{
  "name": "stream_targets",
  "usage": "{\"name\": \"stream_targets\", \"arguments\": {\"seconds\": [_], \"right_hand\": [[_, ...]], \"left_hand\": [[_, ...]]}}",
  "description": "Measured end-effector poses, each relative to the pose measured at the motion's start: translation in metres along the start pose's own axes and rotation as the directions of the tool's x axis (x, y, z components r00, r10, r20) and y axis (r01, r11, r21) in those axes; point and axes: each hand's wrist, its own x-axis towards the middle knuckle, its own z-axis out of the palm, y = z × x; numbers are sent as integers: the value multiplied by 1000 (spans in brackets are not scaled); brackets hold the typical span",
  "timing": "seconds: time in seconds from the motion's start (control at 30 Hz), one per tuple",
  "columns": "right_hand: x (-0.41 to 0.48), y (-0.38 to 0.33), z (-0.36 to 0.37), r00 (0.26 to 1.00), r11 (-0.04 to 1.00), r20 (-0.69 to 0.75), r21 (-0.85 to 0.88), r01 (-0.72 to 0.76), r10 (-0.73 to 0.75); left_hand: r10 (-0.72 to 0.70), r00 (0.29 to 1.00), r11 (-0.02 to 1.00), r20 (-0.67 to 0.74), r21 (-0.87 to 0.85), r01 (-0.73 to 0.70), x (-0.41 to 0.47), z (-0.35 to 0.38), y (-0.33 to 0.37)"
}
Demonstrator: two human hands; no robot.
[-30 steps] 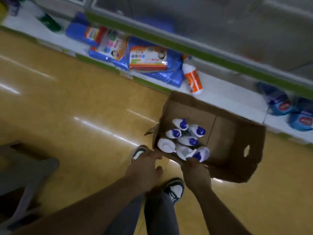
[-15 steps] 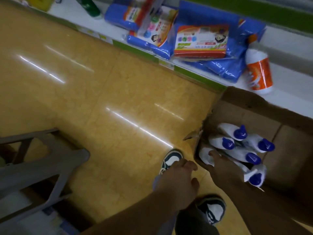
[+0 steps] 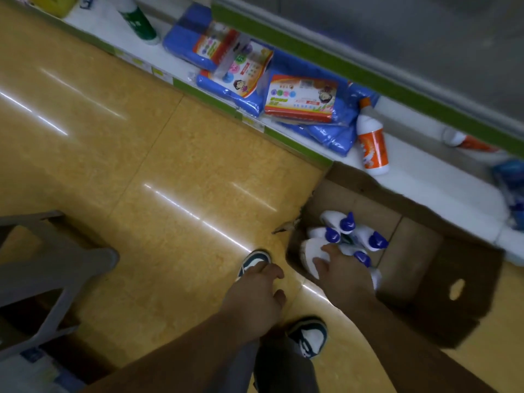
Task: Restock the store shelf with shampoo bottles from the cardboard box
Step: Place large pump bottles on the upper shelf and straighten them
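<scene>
Shop aisle, stocked low shelf (image 3: 419, 177), tiled floor (image 3: 141, 165)

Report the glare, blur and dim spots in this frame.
Head view: white streaks of glare cross the floor; head view: the shelf smears with motion blur toward its right end; head view: the cardboard box has a dim, soft right wall.

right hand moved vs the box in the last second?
Yes. Against the cardboard box, the right hand has gone from the near rim further in, toward the box's left wall, onto the white shampoo bottles.
</scene>
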Motion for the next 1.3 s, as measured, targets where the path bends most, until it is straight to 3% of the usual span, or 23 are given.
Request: {"name": "stream_targets", "arguments": {"seconds": [0.23,0.37,0.5,0.67,0.87,1.1,1.2,1.3], "right_hand": [[-113,-29,-123,975,976,-218,219,-1,50],[-199,-64,-211,942,984,-334,164,64,-6],[-295,-102,-315,913,984,-391,76,161,-119],[-431,-161,-451,847,960,-465,-31,277,-259],[-586,-215,-571,730,914,-563,-131,384,-388],[-708,-246,-657,573,847,-667,-172,503,-476],[-734,-249,-681,547,813,-685,-118,570,-482],[-747,-248,-698,455,797,-762,-130,590,-461]], "left_hand": [[69,996,997,-47,-35,-71,-56,-45,58],[196,970,972,-143,-104,-212,-117,-87,116],[330,934,897,-140,-262,-356,-184,-140,178],[491,832,735,-258,-389,-555,-288,-236,261],[628,651,534,-427,-372,-759,-392,-322,336],[780,452,322,-433,-342,-883,-490,-393,410],[785,399,264,-473,-327,-907,-516,-411,433],[781,369,221,-504,-328,-918,-530,-423,454]]}}
